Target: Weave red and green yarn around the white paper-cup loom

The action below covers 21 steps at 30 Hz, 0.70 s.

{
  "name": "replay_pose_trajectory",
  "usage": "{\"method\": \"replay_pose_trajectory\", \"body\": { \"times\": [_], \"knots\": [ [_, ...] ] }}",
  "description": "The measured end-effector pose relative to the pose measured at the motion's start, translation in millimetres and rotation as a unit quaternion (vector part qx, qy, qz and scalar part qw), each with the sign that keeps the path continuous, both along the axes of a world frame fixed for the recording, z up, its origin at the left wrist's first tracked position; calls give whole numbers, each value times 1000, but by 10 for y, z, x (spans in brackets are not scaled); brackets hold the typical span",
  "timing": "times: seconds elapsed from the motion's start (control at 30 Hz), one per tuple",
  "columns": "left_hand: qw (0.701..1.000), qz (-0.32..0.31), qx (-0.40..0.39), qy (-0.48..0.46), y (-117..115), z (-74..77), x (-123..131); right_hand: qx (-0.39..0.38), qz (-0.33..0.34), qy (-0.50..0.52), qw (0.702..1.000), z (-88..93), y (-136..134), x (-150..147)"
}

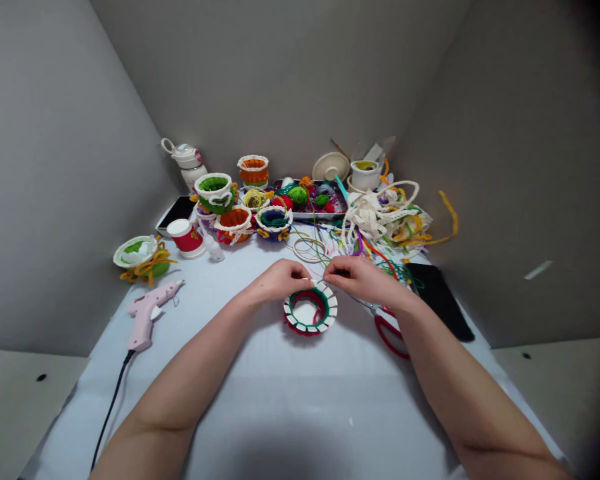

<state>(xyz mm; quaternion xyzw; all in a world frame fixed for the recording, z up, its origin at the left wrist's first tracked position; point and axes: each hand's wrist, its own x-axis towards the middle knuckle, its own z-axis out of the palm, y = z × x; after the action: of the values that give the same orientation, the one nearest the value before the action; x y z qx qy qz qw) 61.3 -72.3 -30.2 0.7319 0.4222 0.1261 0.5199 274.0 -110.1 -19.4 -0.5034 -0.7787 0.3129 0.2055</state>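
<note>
A paper cup (329,323) with its rim cut into white tabs stands in front of me, with green and red yarn woven round it. At its far rim my left hand (283,279) is closed in a pinch, fingertips close to the tabs. My right hand (353,275) pinches just beside it, on the right of the far rim. A thin strand of yarn (319,280) shows between the two sets of fingertips; its exact path is hidden by the fingers. Red-handled scissors (391,338) lie partly under my right forearm.
A pink glue gun (147,313) with a black cord lies left. Behind stand yarn-woven cups (215,193), a red-and-white cup (186,238), a small glue bottle (213,249) and a tray (337,212) of yarn balls. Tangled lace and yarn (380,217) and a black tablet-like slab (443,303) are right.
</note>
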Motion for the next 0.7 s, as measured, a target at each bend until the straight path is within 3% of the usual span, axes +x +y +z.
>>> {"method": "replay_pose_trajectory", "body": {
  "times": [0.1, 0.27, 0.7],
  "knots": [
    [1000, 0, 2, 0, 9, -26, -2, 48, 3, -9, 999, 34, -44, -56],
    [1000, 3, 2, -4, 13, -39, 9, 81, 75, -24, 994, 120, -106, -54],
    [1000, 1, -8, -10, 13, -23, 0, 0, 91, -46, 995, 47, 3, 146]
  ]
}}
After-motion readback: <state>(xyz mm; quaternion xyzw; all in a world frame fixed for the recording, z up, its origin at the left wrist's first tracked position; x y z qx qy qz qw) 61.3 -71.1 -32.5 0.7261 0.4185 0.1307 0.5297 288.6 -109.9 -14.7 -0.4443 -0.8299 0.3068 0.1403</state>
